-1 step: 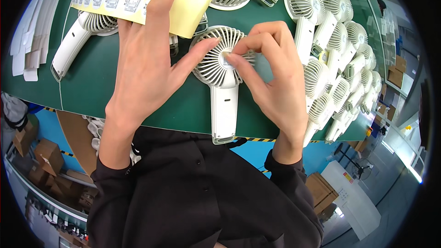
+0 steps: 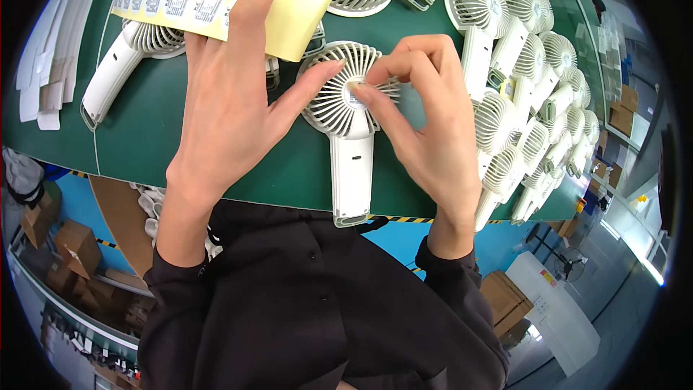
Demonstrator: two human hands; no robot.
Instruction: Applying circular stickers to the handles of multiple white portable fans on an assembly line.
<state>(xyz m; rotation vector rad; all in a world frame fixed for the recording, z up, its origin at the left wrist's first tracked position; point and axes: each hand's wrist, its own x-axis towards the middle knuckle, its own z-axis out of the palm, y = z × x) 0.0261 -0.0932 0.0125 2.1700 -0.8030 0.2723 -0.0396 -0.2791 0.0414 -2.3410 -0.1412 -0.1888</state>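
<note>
A white handheld fan [image 2: 352, 173] lies on the green table, its round slatted head away from me and its handle toward me. My right hand [image 2: 439, 119] has thumb and index finger pinched over the head's hub, at a small printed label [image 2: 354, 100] partly hidden by the thumb. My left hand [image 2: 227, 112] grips a yellow-backed sheet of labels [image 2: 206, 1], index finger over it and other fingers beneath. The left thumb reaches out to the slats at the fan head's left side.
Many similar white fans [image 2: 498, 119] crowd the right side, some overlapping. Another fan [image 2: 115, 72] lies at the left, partly under the sheet. White strips [image 2: 54, 43] are stacked at the far left. The green table's [image 2: 289, 191] near edge runs by my body.
</note>
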